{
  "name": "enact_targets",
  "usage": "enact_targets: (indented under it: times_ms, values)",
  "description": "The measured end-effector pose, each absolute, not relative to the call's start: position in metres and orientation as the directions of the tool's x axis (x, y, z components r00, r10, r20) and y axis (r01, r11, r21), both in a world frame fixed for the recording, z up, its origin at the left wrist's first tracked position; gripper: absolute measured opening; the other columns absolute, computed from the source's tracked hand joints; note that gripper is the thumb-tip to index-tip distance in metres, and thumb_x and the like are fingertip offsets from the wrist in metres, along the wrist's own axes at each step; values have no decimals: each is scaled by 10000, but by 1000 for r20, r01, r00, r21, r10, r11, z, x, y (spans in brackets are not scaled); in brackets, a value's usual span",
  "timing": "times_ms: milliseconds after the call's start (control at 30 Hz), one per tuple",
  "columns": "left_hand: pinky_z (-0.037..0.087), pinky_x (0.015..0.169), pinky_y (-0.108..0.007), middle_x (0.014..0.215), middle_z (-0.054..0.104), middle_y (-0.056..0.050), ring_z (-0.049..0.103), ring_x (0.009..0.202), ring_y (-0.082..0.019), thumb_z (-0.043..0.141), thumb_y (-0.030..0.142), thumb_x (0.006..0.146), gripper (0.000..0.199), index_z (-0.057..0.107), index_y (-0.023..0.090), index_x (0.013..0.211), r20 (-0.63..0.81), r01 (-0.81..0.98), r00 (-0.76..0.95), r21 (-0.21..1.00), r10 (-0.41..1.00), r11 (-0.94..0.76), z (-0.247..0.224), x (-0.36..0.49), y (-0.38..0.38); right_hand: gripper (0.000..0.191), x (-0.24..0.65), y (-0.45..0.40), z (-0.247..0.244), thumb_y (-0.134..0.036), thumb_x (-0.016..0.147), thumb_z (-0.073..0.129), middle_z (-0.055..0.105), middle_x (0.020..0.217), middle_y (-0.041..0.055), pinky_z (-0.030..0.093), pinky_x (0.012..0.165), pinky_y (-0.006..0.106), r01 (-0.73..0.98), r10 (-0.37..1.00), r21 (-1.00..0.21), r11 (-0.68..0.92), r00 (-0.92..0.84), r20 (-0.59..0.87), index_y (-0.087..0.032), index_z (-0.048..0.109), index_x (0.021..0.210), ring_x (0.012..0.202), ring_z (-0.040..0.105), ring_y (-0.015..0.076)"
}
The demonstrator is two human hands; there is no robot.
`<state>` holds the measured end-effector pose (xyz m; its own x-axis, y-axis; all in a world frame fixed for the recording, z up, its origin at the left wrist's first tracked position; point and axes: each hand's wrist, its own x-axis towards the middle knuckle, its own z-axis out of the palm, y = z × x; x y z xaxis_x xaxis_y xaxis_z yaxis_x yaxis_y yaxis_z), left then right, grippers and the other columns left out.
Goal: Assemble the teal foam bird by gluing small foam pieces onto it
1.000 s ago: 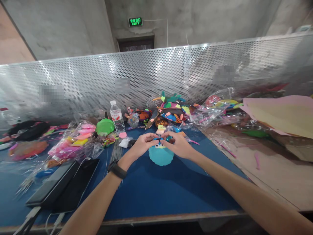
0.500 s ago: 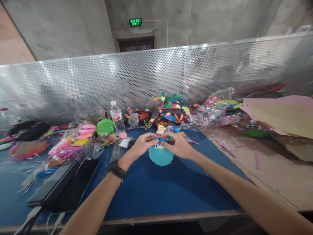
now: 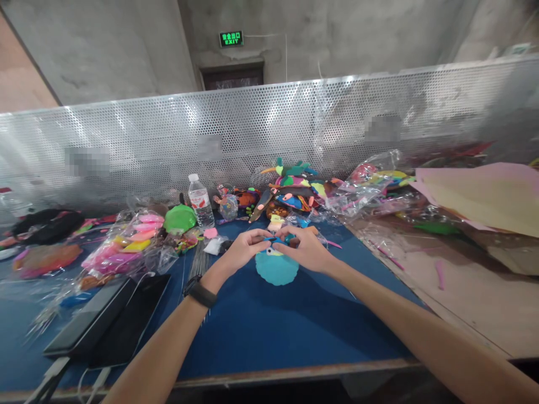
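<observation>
A flat turquoise modelling-clay disc (image 3: 277, 272) with a wavy edge lies on the blue table, partly under my fingertips. At its upper part shows a blue clay figure (image 3: 273, 240) with a round white eye; its far side is hidden by my hands. From the left, my left hand (image 3: 245, 248) has its thumb and curled fingers closed on the figure. My right hand (image 3: 309, 249) grips it from the other side, thumb close to the left thumb. Pale yellow and pink clay (image 3: 277, 221) sits just beyond the fingers.
Finished-looking clay pieces (image 3: 295, 191) are heaped by the perforated metal partition (image 3: 261, 129). A water bottle (image 3: 201, 201), bagged coloured clay (image 3: 138, 235), thin wires (image 3: 202, 261) and a power bank (image 3: 92, 317) with a phone (image 3: 130, 320) stand left. Paper sheets (image 3: 475, 191) lie right.
The view has shifted very slightly. Both hands stay at the clay figure, with only a small movement of the fingers and thumbs.
</observation>
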<state>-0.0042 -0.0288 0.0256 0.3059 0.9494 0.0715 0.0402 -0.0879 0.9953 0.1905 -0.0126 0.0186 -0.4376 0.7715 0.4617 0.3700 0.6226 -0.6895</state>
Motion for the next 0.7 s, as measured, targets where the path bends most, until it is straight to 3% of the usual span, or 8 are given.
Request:
enact_targets:
  times_ms: [233,467,700]
  values:
    - [404,652,-243,950,689,-48,598,798,-149,719,262,735,250,666,176,964,93,52,330,992,939,-117,24,-5,-27,248,191,-13,21,-416,862,566,637,828,28,387,501,232,368,764,-687,627,-463,450,-194,640,943,573,499,104]
    - [325,537,-218,908,676,-38,544,673,-115,677,328,770,256,670,194,988,74,126,286,986,955,-114,24,-7,-27,301,192,-14,23,-402,940,437,643,856,40,370,508,238,354,748,-680,642,-483,455,-179,639,936,575,487,103]
    - [399,643,-238,931,687,-49,585,767,-138,730,282,730,260,663,168,954,124,63,325,986,937,-152,22,-5,-25,314,192,-13,22,-424,943,434,643,837,40,361,488,239,364,748,-681,636,-505,430,-184,633,984,524,454,96]
